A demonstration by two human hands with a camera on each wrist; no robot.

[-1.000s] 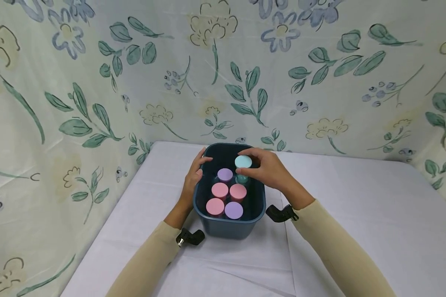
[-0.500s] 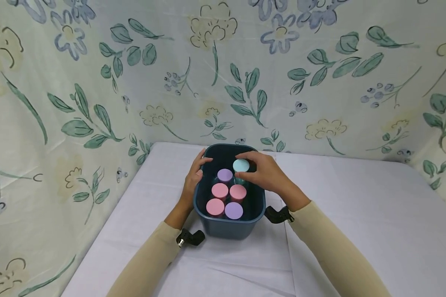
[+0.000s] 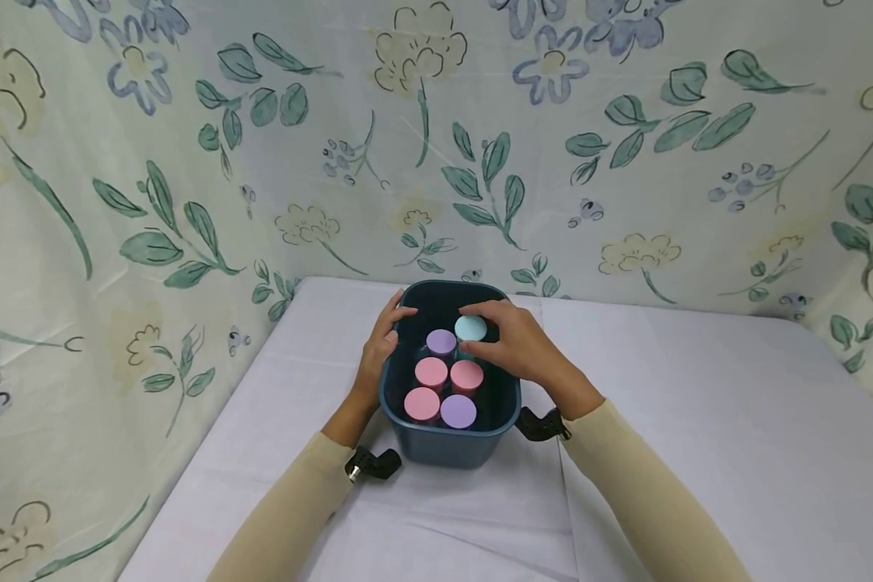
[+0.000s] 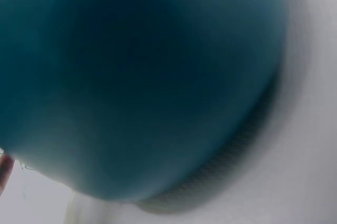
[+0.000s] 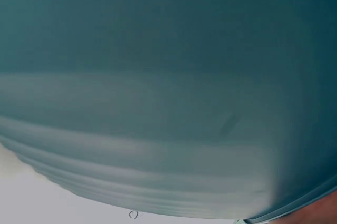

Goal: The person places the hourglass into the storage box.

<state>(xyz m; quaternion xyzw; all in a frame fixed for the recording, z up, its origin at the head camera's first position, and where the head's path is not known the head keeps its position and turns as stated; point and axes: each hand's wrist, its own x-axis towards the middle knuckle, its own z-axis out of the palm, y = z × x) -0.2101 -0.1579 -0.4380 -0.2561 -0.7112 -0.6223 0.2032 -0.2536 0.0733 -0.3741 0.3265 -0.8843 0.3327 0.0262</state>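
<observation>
A deep dark-blue plastic bin (image 3: 454,447) stands on the white-covered table. My left hand (image 3: 374,356) holds its left wall, with the fingers coming over the rim. Inside the bin, my right hand (image 3: 515,341) grips a small jar with a light-blue lid (image 3: 470,328), thumb on the near side and fingers on the far side. The jar's lower part is mostly hidden by the hand. Just left of it stands a jar with a purple lid (image 3: 440,343). Pink-lidded jars (image 3: 431,373) and another purple-lidded jar (image 3: 458,411) fill the near part.
Dark blue bin wall (image 4: 142,76) fills most of the left wrist view, and bluish bin wall (image 5: 137,103) fills the right. A white cloth (image 3: 684,420) covers the table. Behind it hangs a floral curtain (image 3: 538,178). Black wrist mounts (image 3: 541,424) sit close to the bin.
My right hand has lowered the light-blue-lidded jar deeper into the bin and slightly toward the near left. The left hand has stayed at the bin's left rim.
</observation>
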